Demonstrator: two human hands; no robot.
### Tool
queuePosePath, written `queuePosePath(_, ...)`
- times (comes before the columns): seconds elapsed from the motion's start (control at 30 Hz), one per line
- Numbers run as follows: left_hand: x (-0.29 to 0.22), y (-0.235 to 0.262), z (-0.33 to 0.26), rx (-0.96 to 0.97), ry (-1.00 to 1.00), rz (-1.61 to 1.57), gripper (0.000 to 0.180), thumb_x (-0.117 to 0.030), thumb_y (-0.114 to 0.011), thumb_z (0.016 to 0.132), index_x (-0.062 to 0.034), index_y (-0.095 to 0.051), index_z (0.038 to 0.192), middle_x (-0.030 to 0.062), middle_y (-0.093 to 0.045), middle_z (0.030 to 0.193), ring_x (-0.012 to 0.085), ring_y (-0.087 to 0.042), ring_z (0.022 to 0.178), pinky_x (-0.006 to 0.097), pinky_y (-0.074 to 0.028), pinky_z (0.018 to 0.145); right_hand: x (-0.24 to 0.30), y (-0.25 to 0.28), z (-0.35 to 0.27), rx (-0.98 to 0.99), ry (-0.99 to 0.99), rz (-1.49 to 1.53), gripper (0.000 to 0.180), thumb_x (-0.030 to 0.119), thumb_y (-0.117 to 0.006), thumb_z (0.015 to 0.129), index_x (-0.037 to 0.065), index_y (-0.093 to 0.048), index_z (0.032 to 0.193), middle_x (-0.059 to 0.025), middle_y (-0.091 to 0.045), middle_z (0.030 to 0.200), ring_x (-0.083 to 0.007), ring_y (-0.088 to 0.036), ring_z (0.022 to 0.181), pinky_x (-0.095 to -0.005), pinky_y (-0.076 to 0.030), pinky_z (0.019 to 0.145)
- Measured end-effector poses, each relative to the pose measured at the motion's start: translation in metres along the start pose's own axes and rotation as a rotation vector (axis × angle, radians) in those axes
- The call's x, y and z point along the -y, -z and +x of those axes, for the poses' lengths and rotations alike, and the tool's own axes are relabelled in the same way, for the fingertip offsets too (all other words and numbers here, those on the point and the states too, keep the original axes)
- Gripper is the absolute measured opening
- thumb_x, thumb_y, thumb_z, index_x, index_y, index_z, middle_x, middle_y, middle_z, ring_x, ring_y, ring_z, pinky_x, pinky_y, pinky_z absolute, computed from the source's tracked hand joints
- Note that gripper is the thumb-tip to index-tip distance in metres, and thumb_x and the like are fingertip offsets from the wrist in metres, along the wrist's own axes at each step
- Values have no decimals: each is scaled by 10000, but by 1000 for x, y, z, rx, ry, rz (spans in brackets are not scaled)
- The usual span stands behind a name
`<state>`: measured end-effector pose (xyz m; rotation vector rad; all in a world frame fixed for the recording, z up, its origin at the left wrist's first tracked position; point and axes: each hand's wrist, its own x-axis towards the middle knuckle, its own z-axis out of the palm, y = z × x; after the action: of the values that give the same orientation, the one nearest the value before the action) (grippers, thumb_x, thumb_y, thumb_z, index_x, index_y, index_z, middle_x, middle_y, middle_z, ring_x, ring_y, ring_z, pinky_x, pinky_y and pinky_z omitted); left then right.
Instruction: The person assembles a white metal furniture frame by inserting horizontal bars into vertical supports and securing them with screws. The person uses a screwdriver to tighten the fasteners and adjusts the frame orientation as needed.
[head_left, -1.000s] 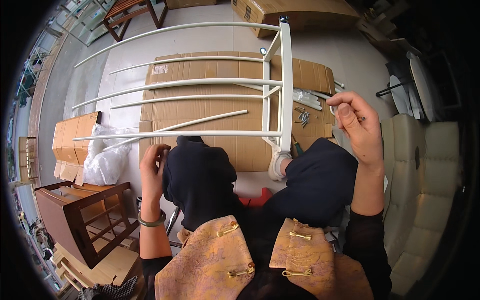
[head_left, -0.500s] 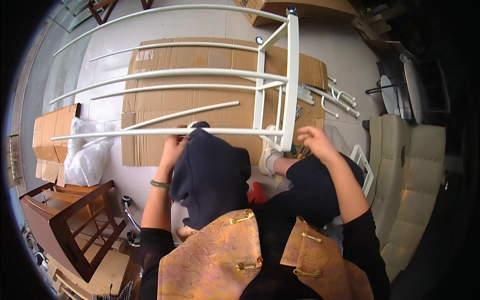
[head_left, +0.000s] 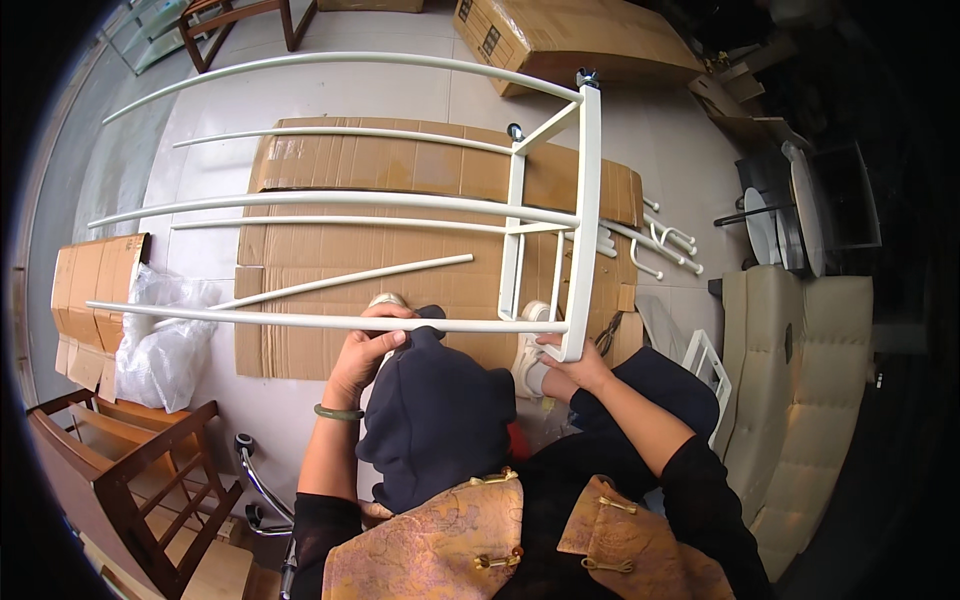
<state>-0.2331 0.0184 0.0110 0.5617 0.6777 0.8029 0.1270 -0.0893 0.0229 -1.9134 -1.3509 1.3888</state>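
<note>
A white metal rack frame point(head_left: 590, 150) lies across in front of me, its long poles running to the left. My left hand point(head_left: 368, 355) is closed round the nearest pole point(head_left: 250, 317), with the thumb over it, just beyond my knee. At the near corner of the frame's end piece, my right hand point(head_left: 582, 364) grips the white bar; its fingers are partly hidden behind it. A caster wheel point(head_left: 587, 77) sits on the far corner, and another caster point(head_left: 515, 131) on the inner bar. A loose white pole point(head_left: 370, 272) lies beyond the nearest pole.
Flattened cardboard point(head_left: 300, 345) lies under the frame. White hooked tubes point(head_left: 668, 243) rest at its right edge. Bubble wrap point(head_left: 165, 345) and a brown wooden chair point(head_left: 125, 480) are on the left, a beige sofa point(head_left: 770, 380) on the right. A large carton point(head_left: 570, 45) stands behind.
My right hand has moved from the air beside the frame to its near corner and closed on it. My left thumb now lies over the pole. The whole scene sits lower in view.
</note>
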Motion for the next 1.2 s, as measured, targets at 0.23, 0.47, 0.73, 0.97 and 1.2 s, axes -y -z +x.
queuePosePath(0.23,-75,-26,31,180,-289,99,379,-220,-686,847,-31,-542,1142,94,-607,1030,178,-591,931,310,-480,844,89,35,-16,-26,160,228,203,63,-703,814,19,-666,1008,-81,-667,997,-182,-608,990,-315,-471,882)
queuePosePath(0.47,-158,-99,70,64,-228,464,373,-267,-524,948,-9,-488,1216,60,-615,973,111,-578,847,259,-456,766,213,88,19,-266,223,263,317,337,-610,908,20,-621,902,10,-587,749,-46,-518,672,-197,-408,580)
queuePosePath(0.73,-45,-178,77,438,-109,870,504,-330,-692,824,10,-490,1138,153,-619,971,212,-612,919,334,-499,792,248,95,69,-215,597,692,286,336,-609,918,55,-594,871,33,-546,723,-13,-399,569,-189,-285,454)
queuePosePath(0.97,-68,-213,89,201,-194,865,332,-229,-651,847,45,-521,982,60,-582,770,116,-572,682,279,-482,623,197,97,87,-359,474,627,154,82,-482,920,49,-530,1063,1,-596,821,-19,-464,611,-179,-343,500)
queuePosePath(1.2,-101,-259,92,173,-203,912,343,-292,-624,848,50,-595,855,85,-611,686,146,-587,641,309,-480,613,147,25,8,140,319,-278,418,122,-641,716,32,-547,1113,-188,-612,1082,-285,-597,1031,-366,-468,847)
